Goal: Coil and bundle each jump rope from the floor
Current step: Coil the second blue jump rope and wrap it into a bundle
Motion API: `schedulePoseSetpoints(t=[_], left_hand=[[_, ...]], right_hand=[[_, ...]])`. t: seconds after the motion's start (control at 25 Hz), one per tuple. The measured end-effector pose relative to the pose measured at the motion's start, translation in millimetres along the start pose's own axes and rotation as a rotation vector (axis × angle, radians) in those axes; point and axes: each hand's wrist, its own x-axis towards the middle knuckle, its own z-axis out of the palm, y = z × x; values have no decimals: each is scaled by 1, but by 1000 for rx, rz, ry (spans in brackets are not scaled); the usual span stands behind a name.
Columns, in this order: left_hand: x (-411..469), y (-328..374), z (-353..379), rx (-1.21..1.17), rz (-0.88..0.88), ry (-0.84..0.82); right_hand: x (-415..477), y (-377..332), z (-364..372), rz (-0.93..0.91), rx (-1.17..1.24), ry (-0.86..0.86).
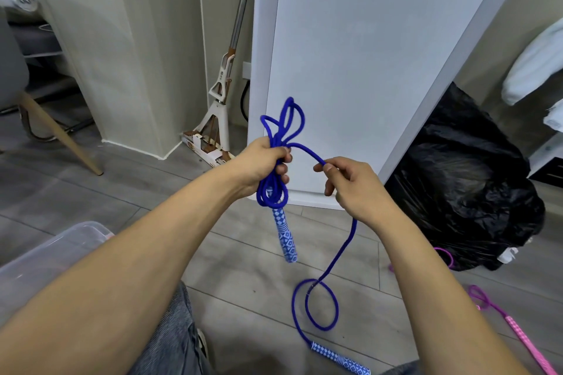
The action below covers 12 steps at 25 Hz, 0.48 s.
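My left hand (265, 163) grips a bunch of loops of the blue jump rope (285, 122) in the middle of the view. One patterned blue handle (285, 234) hangs below that fist. My right hand (350, 186) pinches the free strand of the same rope just right of the bunch. From there the strand drops to the floor, forms a loop (315, 304) and ends at the second blue handle (339, 359). A pink jump rope (515, 326) lies on the floor at the right.
A white cabinet door (365, 55) stands straight ahead with a full black rubbish bag (463, 201) to its right. A mop (222, 94) leans in the corner. A clear plastic bin (51, 250) sits at my lower left, a chair leg (61, 134) further left.
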Motion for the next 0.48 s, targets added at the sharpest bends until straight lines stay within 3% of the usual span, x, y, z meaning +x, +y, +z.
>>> schedulePoseSetpoints(t=[0.2,0.28,0.36,0.48], left_hand=[[18,-2,-20,5,130,415],[21,-4,-24,15,143,486],[16,-2,-18,-55,98,425],[2,-1,-2,-196,-53,209]], right_hand=[[-2,20,-15,174,-257,-204],[-1,22,-18,187,-296,-179],[1,21,-16,124,-245,-43],[1,13,-7,49,72,191]])
